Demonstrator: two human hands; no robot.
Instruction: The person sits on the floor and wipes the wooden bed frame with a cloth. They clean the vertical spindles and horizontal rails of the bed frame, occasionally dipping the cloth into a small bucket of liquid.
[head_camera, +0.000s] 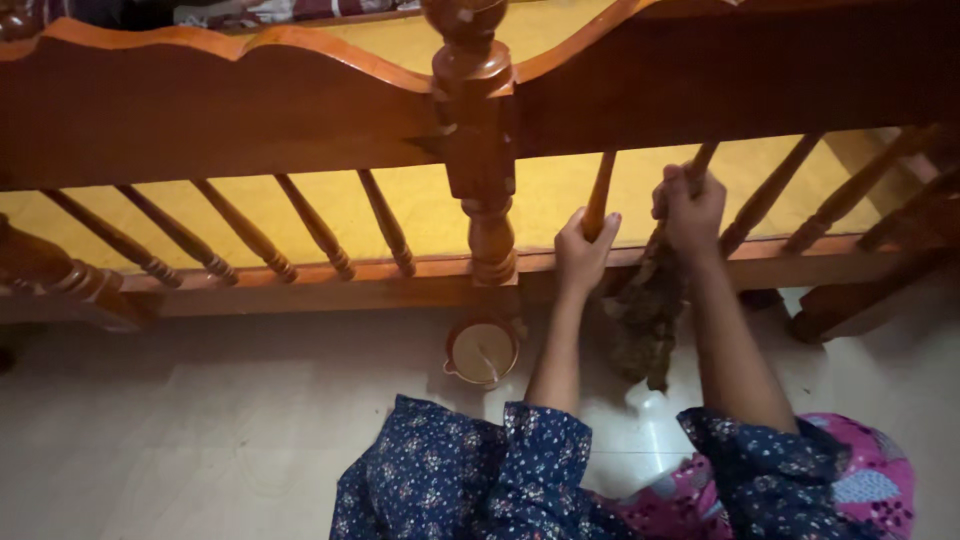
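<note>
My left hand (583, 247) grips a turned wooden spindle (598, 196) of a brown wooden bench back (250, 120), just right of its thick centre post (478, 150). My right hand (690, 210) is closed around the neighbouring spindle (701, 160) with a dark, mottled cloth (640, 320) bunched in it; the cloth hangs down from the hand toward the floor. Both forearms reach up from dark blue floral sleeves (480, 470).
A small round bowl (483, 351) holding a pale liquid stands on the light tiled floor (200, 420) below the centre post. A yellow seat surface (430, 205) shows behind the spindles. More slanted spindles run left and right. Pink patterned fabric (860, 490) lies at bottom right.
</note>
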